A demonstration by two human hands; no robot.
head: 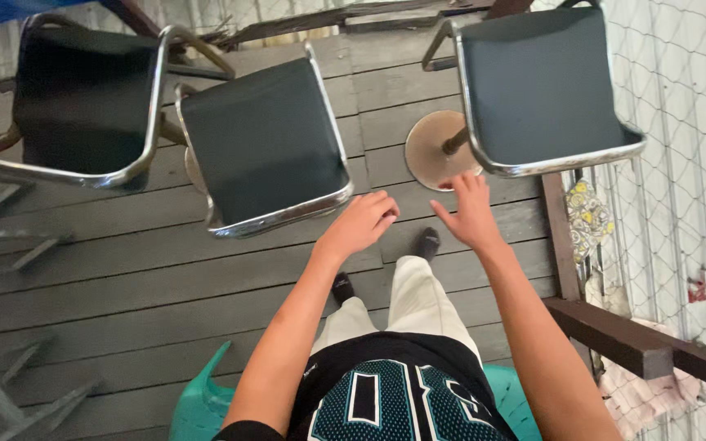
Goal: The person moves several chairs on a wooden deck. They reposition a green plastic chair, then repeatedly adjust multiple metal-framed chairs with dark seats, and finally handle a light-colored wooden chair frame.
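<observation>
Three chairs stand on a dark plank floor [124, 269], seen from straight above by a person seated on a green plastic seat [206, 400]. Largest in view are the chair on the right [541, 82] and the middle chair [263, 139], both with black padded seats edged in bright metal tube; a third chair [75, 98] of the same kind sits at the upper left, close beside the middle one. Under the right chair a round metal base [431, 147] shows on the boards, with its post rising to the seat.

The left hand [361, 224] hangs just off the front corner of the middle chair, fingers curled loosely inward and holding nothing; whether a knuckle brushes the metal rim is hard to tell from this angle. The right hand [471, 212] is spread with fingers apart, empty, its tips near the front rail of the right chair and above the edge of the round base.

As a judgement, the main risk is tipping: a seat on a single post and disc could rock if pulled by one corner, and the metal edge could pinch fingers against the neighbouring chair. The person's feet [426, 242] sit right below the hands, so a dragged base might catch a toe, and gaps between planks could snag it.

A wire mesh fence [680, 122] runs down the right side behind a dark wooden rail [631, 343].
</observation>
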